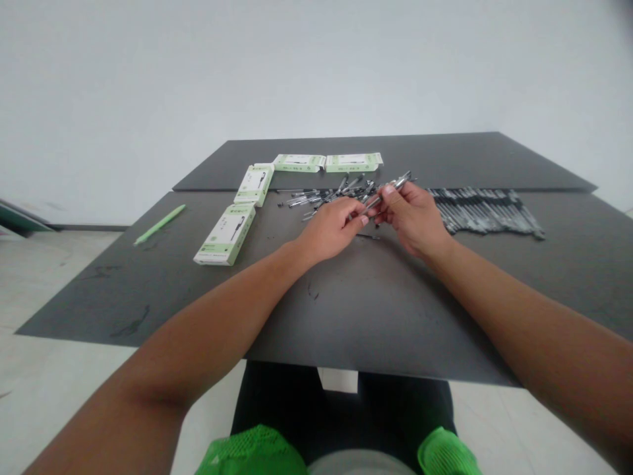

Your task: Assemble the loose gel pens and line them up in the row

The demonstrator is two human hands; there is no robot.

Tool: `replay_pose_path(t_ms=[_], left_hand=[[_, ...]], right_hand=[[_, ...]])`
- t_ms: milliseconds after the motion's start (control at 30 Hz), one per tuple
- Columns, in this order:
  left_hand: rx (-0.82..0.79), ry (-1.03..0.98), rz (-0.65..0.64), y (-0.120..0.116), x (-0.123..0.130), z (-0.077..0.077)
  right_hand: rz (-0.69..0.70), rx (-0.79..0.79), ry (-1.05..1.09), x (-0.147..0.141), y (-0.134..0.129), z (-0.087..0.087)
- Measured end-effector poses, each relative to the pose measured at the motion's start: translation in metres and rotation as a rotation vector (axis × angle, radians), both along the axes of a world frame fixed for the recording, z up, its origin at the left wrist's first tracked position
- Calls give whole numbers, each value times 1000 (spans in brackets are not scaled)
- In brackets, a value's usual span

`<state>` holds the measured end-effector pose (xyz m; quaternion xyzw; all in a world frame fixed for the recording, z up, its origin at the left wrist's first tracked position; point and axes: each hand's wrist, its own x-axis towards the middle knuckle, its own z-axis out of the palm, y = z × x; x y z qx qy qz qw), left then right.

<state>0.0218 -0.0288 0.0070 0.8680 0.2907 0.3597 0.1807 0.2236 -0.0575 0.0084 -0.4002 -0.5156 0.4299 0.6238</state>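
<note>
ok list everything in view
boxes: four, white-green, left and back
stick: one, light green, far left
loose pens: uncountable, clear-black, middle
aligned pens: many, clear-black, right
held pens: count unclear, clear-black, centre
tabletops: two, dark grey, centre
wall: one, pale grey, behind
floor: one, pale, below
panels: count unclear, green, far left
trousers: one, black, below
mesh: two pieces, green, bottom
left hand: one, bare, holding pens
right hand: one, bare, holding pens

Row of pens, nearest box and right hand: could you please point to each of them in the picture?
Row of pens (484, 210): head view, middle of the row.
Nearest box (225, 232): head view, its printed top face.
Right hand (414, 214): head view, back of the hand.
</note>
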Motion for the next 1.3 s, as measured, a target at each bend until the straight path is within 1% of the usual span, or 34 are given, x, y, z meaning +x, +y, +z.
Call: replay_pose_path(t_ms=[133, 267, 467, 600, 667, 733, 900, 1067, 1300], left_hand=[[-18, 20, 27, 1, 0, -2], [-45, 38, 20, 1, 0, -3], [-60, 89, 26, 1, -1, -3], [-80, 124, 22, 1, -1, -3], [-81, 128, 21, 1, -1, -3], [-78, 126, 16, 1, -1, -3], [-70, 130, 2, 2, -2, -3], [-69, 139, 5, 1, -2, -2], [-64, 145, -2, 0, -1, -2]], right_hand=[[-92, 7, 29, 6, 6, 3], [-201, 41, 21, 18, 15, 1], [-408, 44, -73, 39, 32, -7], [-558, 15, -138, 43, 37, -8], [-601, 5, -160, 43, 37, -9], [-602, -1, -169, 43, 38, -11], [-554, -30, -151, 45, 41, -18], [-512, -38, -75, 47, 44, -23], [-511, -70, -35, 46, 43, -26]])
